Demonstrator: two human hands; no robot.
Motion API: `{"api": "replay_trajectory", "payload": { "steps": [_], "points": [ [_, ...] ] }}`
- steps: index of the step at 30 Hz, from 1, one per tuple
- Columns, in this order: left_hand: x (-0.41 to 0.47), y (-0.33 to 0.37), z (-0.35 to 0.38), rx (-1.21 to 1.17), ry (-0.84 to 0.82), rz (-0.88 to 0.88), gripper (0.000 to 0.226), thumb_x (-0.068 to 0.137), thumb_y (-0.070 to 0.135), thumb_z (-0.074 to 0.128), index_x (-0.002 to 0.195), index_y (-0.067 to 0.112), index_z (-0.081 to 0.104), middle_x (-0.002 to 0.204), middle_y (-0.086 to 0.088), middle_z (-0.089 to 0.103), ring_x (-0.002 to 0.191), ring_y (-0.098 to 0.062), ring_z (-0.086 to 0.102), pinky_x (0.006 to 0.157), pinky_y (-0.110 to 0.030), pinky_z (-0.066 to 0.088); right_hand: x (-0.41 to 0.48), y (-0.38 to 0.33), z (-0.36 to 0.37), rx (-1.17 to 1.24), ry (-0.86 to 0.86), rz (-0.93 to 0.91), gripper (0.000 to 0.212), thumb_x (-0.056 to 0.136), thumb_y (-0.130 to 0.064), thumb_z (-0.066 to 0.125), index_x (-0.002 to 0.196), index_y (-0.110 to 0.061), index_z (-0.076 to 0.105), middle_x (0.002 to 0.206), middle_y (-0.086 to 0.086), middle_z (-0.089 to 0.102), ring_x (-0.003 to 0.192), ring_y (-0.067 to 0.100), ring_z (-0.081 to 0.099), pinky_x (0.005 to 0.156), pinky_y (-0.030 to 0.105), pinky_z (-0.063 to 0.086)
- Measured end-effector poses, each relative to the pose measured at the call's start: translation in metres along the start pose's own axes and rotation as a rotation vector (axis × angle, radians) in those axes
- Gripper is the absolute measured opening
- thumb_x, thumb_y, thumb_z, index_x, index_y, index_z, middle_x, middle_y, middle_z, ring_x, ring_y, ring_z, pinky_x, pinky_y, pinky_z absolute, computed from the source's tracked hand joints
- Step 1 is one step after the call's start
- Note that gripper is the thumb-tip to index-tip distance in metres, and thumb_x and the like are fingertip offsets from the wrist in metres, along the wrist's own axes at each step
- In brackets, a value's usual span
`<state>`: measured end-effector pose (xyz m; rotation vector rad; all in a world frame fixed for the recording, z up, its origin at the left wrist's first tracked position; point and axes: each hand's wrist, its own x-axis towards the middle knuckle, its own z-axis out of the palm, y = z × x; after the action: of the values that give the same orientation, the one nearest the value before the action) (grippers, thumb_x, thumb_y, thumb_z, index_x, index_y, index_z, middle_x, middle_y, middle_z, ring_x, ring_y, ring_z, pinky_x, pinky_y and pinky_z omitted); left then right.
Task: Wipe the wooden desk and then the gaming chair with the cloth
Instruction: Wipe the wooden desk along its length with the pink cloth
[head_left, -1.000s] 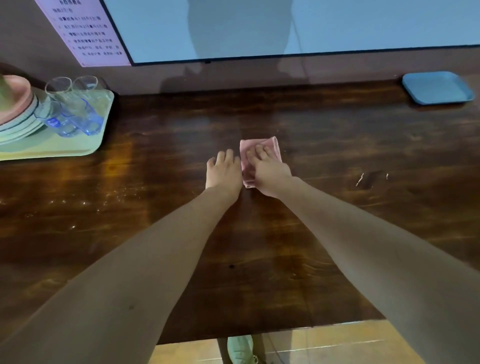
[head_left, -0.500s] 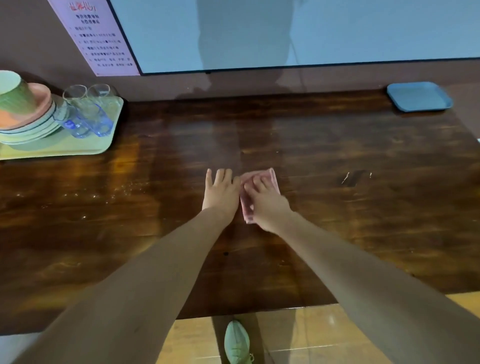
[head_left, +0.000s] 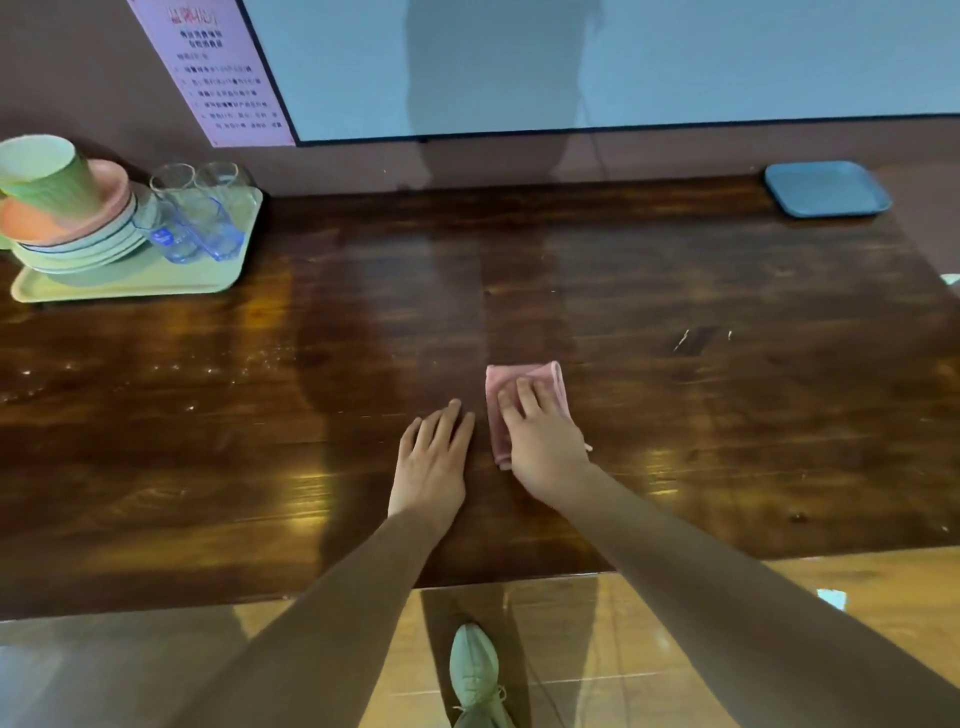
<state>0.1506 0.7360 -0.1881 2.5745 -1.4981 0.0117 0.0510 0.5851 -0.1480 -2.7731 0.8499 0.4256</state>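
A folded pink cloth (head_left: 540, 382) lies flat near the middle of the dark wooden desk (head_left: 675, 415). My right hand (head_left: 543, 441) presses down on the cloth's near half, palm flat and fingers spread. Just left of it, my left hand (head_left: 434, 457) rests flat on the bare wood with fingers apart, holding nothing and not touching the cloth. Pale crumbs and specks dot the desk at the left and at the right. No gaming chair shows in this view.
At the back left stands a green tray (head_left: 130, 283) with stacked plates (head_left: 78, 241), a green cup (head_left: 41, 174) and clear glasses (head_left: 197, 208). A blue tray (head_left: 826, 189) sits at the back right corner. The wall behind carries a screen and a pink notice. My shoe (head_left: 472, 670) shows below the desk's front edge.
Both hands and the cloth have drawn back toward the desk's front edge. My left hand has moved slightly away from the cloth. The view has pulled back.
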Motion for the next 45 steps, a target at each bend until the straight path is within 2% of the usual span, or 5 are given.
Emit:
{"api": "replay_trajectory", "payload": {
  "steps": [13, 21, 35, 40, 45],
  "points": [
    [-0.005, -0.010, 0.004, -0.076, 0.029, -0.042, 0.053, 0.102, 0.017, 0.049, 0.154, 0.025, 0.047, 0.164, -0.002, 0.037, 0.150, -0.024, 0.034, 0.126, -0.045, 0.029, 0.041, -0.002, -0.024, 0.091, 0.005, 0.079, 0.079, 0.107, -0.027, 0.058, 0.168, -0.025, 0.009, 0.176, 0.005, -0.005, 0.162, 0.030, -0.007, 0.124, 0.056, 0.030],
    [-0.028, 0.001, -0.005, -0.082, 0.062, -0.150, 0.045, 0.104, 0.026, 0.050, 0.149, 0.021, 0.056, 0.152, -0.010, 0.049, 0.140, -0.030, 0.043, 0.115, -0.047, 0.039, -0.074, -0.018, 0.030, -0.040, 0.004, -0.031, 0.105, 0.095, -0.060, 0.064, 0.169, -0.019, 0.001, 0.175, 0.014, -0.006, 0.161, 0.036, -0.010, 0.130, 0.049, 0.008],
    [-0.042, -0.004, 0.009, -0.087, 0.129, -0.149, 0.042, 0.107, 0.036, 0.037, 0.144, 0.026, 0.053, 0.154, -0.002, 0.046, 0.141, -0.024, 0.041, 0.116, -0.046, 0.039, -0.032, -0.010, 0.015, 0.097, -0.020, 0.041, 0.078, 0.110, -0.036, 0.050, 0.168, -0.029, -0.001, 0.175, 0.001, -0.015, 0.161, 0.028, -0.016, 0.122, 0.057, 0.036],
    [-0.043, -0.001, 0.005, -0.113, 0.098, -0.175, 0.041, 0.108, 0.034, 0.039, 0.146, 0.024, 0.054, 0.156, -0.003, 0.046, 0.143, -0.024, 0.040, 0.120, -0.046, 0.038, -0.104, -0.016, 0.065, 0.000, 0.097, -0.078, 0.099, 0.102, -0.050, 0.059, 0.166, -0.019, -0.010, 0.172, 0.011, -0.019, 0.160, 0.034, -0.017, 0.132, 0.050, 0.006],
    [-0.042, -0.002, 0.008, -0.117, 0.122, -0.161, 0.040, 0.106, 0.031, 0.045, 0.143, 0.022, 0.056, 0.154, -0.004, 0.048, 0.141, -0.026, 0.042, 0.117, -0.046, 0.039, -0.090, -0.005, 0.062, 0.009, 0.081, -0.114, 0.094, 0.103, -0.048, 0.058, 0.168, -0.022, -0.005, 0.175, 0.009, -0.011, 0.162, 0.033, -0.010, 0.132, 0.050, 0.012]
  ]
}}
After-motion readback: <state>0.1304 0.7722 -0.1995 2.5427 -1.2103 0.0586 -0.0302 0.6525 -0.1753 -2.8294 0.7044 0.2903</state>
